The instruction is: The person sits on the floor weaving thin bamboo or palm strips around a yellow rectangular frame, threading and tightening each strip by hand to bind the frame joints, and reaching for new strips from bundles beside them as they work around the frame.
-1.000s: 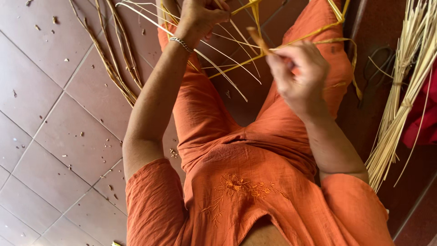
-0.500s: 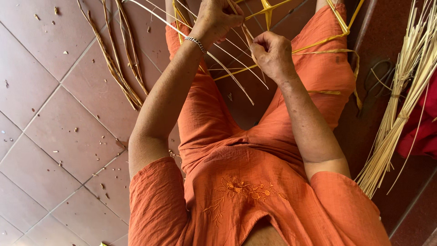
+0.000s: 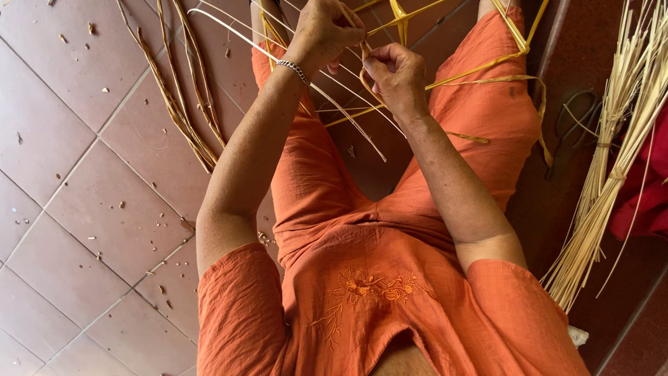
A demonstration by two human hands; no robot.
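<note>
Your left hand (image 3: 323, 31) sits high in the view, above your lap, a metal bracelet (image 3: 293, 68) on its wrist. Its fingers (image 3: 348, 19) are curled and pressed together around a cluster of thin strips (image 3: 348, 115). Pale strips fan out from this grip to the left and down across the orange trousers (image 3: 306, 181).

Your right hand (image 3: 393, 73) is just beside the left, nearly touching it. Its fingers (image 3: 372, 66) pinch one narrow tan strip that runs up between the two hands. Whether the thumb also presses the strip cannot be told; it is hidden behind the knuckles.

The yellow strips (image 3: 480, 69) spread right from the hands over your right thigh; some cross near the top edge in a partly woven frame (image 3: 400, 14).

On the tiled floor (image 3: 83, 174) to your left lie several darker brown canes (image 3: 181, 111), roughly parallel, well apart from the hands. Small chips are scattered over the tiles.

To your right a tied bundle of pale straw (image 3: 605, 181) leans on the dark floor, and a pair of scissors (image 3: 574, 129) lies near it. A red cloth (image 3: 643, 202) shows at the right edge.
</note>
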